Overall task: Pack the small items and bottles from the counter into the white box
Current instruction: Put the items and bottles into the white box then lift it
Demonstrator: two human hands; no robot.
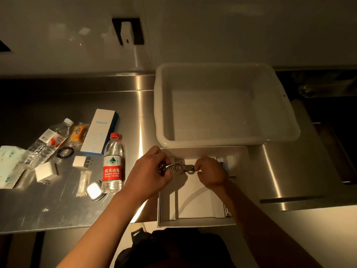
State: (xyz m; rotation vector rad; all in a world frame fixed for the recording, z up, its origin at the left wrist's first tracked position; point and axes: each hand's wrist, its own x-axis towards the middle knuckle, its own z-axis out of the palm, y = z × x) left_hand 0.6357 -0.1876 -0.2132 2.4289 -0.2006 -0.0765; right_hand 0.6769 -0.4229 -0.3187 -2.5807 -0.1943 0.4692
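Hands work together over the white box, which sits at the near edge of the bench just in front of a large translucent tub. The left hand pinches the beaded end of a metal keychain, and the right hand pinches its ring end, so the chain is stretched between them just above the box's white insert.

To do this step well, I judge the chain should be lowered flat into a free part of the box, one end let go first so it settles without tangling, leaving room for bulkier things. Still waiting on the bench to the left are an upright water bottle, a lying bottle, an Anker carton, two white chargers, a bead bracelet and some sachets.
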